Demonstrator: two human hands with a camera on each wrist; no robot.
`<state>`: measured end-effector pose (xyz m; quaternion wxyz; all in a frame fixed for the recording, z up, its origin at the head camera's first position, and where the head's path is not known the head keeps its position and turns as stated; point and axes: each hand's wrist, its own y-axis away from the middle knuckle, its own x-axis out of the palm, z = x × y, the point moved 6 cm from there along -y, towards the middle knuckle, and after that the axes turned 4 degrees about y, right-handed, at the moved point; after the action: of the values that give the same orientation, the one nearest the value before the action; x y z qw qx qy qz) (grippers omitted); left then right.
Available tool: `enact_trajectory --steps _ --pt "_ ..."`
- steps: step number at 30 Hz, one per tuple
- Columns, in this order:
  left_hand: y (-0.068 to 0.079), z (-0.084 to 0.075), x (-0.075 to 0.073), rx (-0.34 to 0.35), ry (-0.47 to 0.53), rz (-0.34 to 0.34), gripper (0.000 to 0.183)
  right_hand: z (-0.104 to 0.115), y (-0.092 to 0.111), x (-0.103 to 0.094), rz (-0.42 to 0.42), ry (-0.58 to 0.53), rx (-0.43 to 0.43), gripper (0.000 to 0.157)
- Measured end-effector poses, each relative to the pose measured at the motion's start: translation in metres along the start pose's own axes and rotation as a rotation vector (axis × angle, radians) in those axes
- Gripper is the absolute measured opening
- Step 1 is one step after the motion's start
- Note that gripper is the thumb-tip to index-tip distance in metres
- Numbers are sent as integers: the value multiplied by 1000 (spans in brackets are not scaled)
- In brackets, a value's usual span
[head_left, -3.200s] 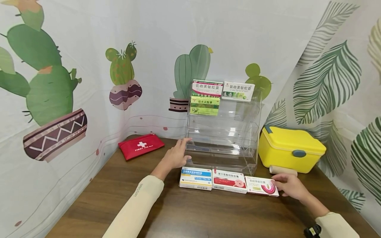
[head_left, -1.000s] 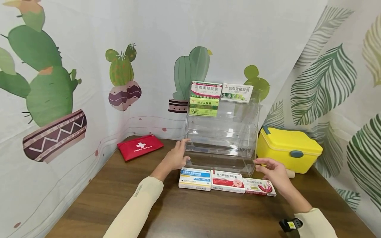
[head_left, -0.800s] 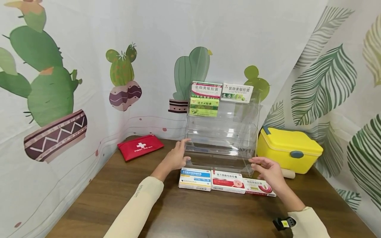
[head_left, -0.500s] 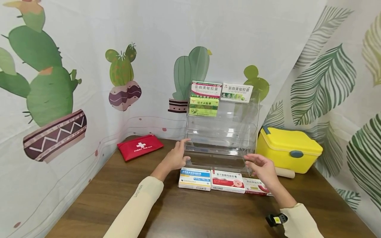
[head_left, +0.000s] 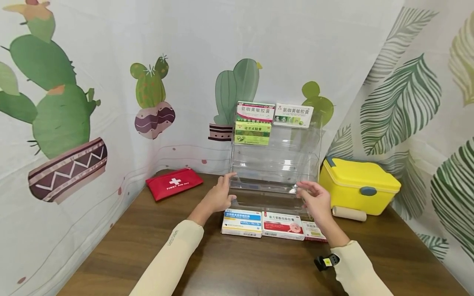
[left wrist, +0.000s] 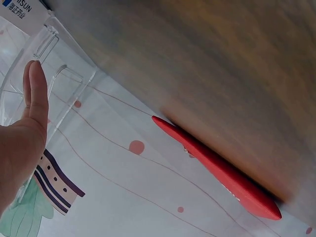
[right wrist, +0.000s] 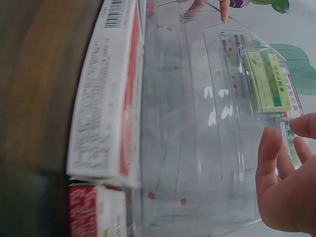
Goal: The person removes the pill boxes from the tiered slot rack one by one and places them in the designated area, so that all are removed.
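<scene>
Clock: centred on the clear tiered display rack (head_left: 264, 188), 12 toward the wall.
Racked: pink-banded carton (head_left: 255, 111) at 11 and white-and-green carton (head_left: 293, 115) at 1, both on the top tier; yellow-green carton (head_left: 252, 133) one tier down, near 10.
On the wooden table (head_left: 237, 263): a row at 6, left to right blue-and-white carton (head_left: 242, 223), red-and-white carton (head_left: 283, 226), and a smaller white-and-red carton (head_left: 314, 231) partly behind the hand.
Progress: I judge about half; three cartons racked, the row left.
Left hand (head_left: 218, 195): at 8, fingers straight, appearing to touch the rack's side.
Right hand (head_left: 316, 201): between 4 and 5, fingers loosely bent at the rack's lower front, nothing visibly gripped; contact I cannot tell.
Change over 3.2 s: right hand leaves the row's right-end carton for the rack front; left hand stays put; cartons keep their places.
</scene>
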<state>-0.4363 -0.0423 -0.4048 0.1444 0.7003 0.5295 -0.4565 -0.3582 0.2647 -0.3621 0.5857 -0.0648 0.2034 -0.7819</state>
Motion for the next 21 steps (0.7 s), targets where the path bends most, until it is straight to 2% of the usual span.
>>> enact_trajectory --steps 6,12,17,21 --pt "1 1 -1 -3 0 -12 81 13 -10 13 -22 76 -29 27" --pt "2 -1 -2 -31 -9 -4 80 19 -21 24 -23 94 18 27" --pt "1 -1 0 -41 -16 -3 80 26 -30 31 -57 91 67 30" --pt "1 1 2 -49 -10 8 81 34 -37 38 -55 96 65 34"
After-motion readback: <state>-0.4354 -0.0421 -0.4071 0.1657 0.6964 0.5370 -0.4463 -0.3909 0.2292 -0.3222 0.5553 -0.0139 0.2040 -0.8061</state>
